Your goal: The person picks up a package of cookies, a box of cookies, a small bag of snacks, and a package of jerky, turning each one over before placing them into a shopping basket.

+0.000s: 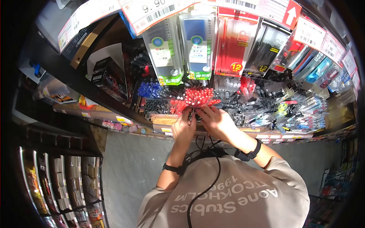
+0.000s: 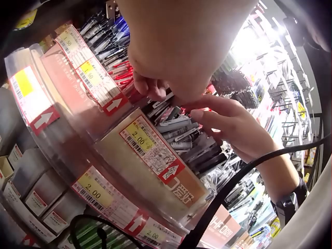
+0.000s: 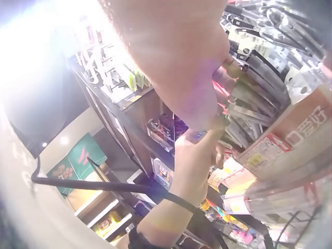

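Observation:
At the front of a pen display, both hands work close together. My left hand (image 1: 184, 127) has its fingers curled around a dark, thin pen (image 1: 190, 117) with a shiny part. Beside it, my right hand (image 1: 217, 121) reaches in from the right, its fingertips meeting the left hand's. In the left wrist view, the right hand's thumb and fingers lie over grey and black pens (image 2: 179, 129) in a bin; whether they grip one I cannot tell. Red-capped pens (image 1: 197, 97) stand just behind the hands. The right wrist view shows the left hand (image 3: 194, 155) close by the bin's edge.
Blue-capped pens (image 1: 149, 90) stand to the left, and mixed clear-barrelled pens (image 1: 300, 114) to the right. Refill packs (image 1: 235, 45) hang behind, under price tags. A black cable (image 1: 213, 182) runs over the person's shirt. A rack of packets (image 1: 62, 182) stands at lower left.

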`<control>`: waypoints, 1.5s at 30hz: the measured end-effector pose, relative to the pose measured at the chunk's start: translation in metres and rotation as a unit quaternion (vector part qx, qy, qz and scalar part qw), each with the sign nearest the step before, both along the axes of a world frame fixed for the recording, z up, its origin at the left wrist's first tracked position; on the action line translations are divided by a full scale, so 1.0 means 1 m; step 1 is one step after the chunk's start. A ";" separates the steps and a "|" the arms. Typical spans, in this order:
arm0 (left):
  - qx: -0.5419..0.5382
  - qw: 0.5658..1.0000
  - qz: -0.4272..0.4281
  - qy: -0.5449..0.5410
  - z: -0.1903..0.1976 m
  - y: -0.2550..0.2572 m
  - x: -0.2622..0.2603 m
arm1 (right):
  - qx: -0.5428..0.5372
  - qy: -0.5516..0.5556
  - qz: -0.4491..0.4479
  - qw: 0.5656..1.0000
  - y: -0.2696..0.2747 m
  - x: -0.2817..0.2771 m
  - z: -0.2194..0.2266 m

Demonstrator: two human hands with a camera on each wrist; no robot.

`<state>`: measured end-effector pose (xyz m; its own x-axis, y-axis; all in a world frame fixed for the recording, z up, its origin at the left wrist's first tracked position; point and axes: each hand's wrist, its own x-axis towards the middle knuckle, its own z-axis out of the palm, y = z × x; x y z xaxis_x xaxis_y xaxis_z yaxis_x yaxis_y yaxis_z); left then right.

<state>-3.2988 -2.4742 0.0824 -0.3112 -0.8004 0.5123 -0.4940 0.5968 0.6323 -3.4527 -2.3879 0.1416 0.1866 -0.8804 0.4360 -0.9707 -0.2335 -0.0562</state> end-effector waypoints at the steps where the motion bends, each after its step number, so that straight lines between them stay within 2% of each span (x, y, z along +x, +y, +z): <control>1: -0.013 1.000 0.001 -0.001 0.001 0.000 -0.001 | 0.002 -0.003 -0.001 1.000 -0.001 0.000 0.001; 6: -0.045 0.999 -0.004 0.016 -0.004 -0.002 0.001 | 0.019 0.016 -0.008 1.000 -0.008 0.007 0.005; 11: -0.015 0.997 -0.052 0.051 -0.027 0.000 0.012 | 0.031 0.072 -0.013 0.997 -0.013 0.010 0.007; 15: -0.004 0.995 -0.071 0.067 -0.028 -0.002 0.016 | 0.024 0.115 -0.016 0.993 -0.015 0.012 0.009; 21: -0.022 0.993 -0.079 0.089 -0.024 -0.003 0.015 | 0.029 0.072 -0.011 0.997 -0.012 0.009 0.005; 29: -0.054 0.997 -0.038 0.049 -0.024 -0.003 0.012 | 0.042 0.063 -0.023 0.997 -0.005 0.009 0.010; 33: -0.066 0.998 -0.001 0.009 -0.009 -0.001 0.000 | 0.040 0.045 -0.023 0.998 -0.003 0.008 0.008; 39: -0.018 1.000 -0.002 -0.018 0.007 -0.004 -0.006 | 0.046 0.083 -0.043 0.995 0.005 0.007 0.017; 42: 0.008 1.000 0.020 0.021 0.013 0.001 -0.008 | 0.040 0.079 -0.036 0.995 0.008 0.002 0.021; 45: 0.054 0.996 0.029 0.057 -0.004 -0.006 -0.005 | 0.048 0.075 -0.035 0.995 0.012 -0.005 0.013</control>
